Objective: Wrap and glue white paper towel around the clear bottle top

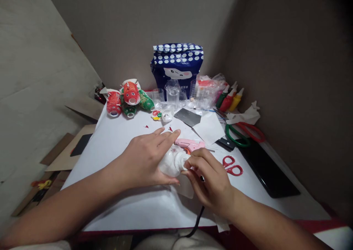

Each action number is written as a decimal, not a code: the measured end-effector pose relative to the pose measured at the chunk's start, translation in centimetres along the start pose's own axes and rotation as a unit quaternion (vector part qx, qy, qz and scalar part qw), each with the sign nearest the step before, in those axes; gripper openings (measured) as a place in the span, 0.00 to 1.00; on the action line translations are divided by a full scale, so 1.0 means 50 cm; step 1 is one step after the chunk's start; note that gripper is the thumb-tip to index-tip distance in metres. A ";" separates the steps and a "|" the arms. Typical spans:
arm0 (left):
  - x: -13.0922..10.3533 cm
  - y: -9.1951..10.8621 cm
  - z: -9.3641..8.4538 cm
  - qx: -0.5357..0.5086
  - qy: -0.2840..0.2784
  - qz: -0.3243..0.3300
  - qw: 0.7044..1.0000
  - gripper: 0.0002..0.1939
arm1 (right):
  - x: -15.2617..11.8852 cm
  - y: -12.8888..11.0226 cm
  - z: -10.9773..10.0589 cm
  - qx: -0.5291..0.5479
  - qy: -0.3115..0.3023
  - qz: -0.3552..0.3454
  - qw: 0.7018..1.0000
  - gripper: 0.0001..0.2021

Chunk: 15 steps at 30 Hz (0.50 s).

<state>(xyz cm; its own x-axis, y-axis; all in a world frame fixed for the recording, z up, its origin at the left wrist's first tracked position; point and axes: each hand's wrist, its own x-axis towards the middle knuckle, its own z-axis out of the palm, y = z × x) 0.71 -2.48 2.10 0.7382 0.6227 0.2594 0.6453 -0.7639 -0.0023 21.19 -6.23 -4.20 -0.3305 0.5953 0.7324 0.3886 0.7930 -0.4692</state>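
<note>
Grip's two-handed: left hand (146, 156) cups the clear bottle (168, 164), right hand (213, 178) pinches its white neck (181, 161), nearside of the glue gun (190, 144). I'd cup lightly, pinch evenly, so nothing dents.

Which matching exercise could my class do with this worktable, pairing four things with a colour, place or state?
1. Glue gun
2. Dotted bag
3. Clear-and-white object
4. Black slab

A. Held by left hand and right hand
B. Lying flat, right of the small scissors
C. Pink
D. Upright at the back

Pairs: 1-C, 2-D, 3-A, 4-B
</note>
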 end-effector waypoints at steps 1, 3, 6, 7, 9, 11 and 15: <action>-0.001 0.001 0.003 0.000 0.011 -0.002 1.000 0.47 | -0.001 0.000 0.000 0.003 0.004 0.002 1.000 0.11; -0.002 0.005 0.009 -0.015 0.032 0.000 0.999 0.37 | -0.002 0.000 0.000 0.011 0.010 0.000 1.000 0.12; -0.001 0.011 0.016 -0.026 0.057 0.002 0.998 0.24 | -0.002 0.001 0.003 0.023 0.006 -0.005 1.000 0.12; -0.001 0.011 0.018 -0.019 0.060 0.000 0.998 0.22 | -0.001 0.002 0.004 0.027 0.000 -0.004 1.000 0.12; 0.001 0.011 0.020 0.008 0.064 -0.005 0.998 0.19 | 0.002 0.004 0.006 0.028 -0.017 0.001 0.999 0.12; 0.002 0.009 0.021 0.038 0.070 -0.006 0.997 0.16 | 0.006 0.006 0.005 0.020 -0.037 0.008 0.999 0.12; 0.003 0.004 0.014 0.064 0.094 -0.008 0.993 0.18 | 0.010 0.005 -0.008 0.030 -0.017 0.005 0.999 0.15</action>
<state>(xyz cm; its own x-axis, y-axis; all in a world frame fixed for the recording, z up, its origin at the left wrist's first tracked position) 1.08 -2.43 1.45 0.6858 0.5825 0.4363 0.6851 -0.7190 -0.1170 21.48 -5.79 -3.75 -0.3566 0.6067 0.7104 0.3396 0.7926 -0.5064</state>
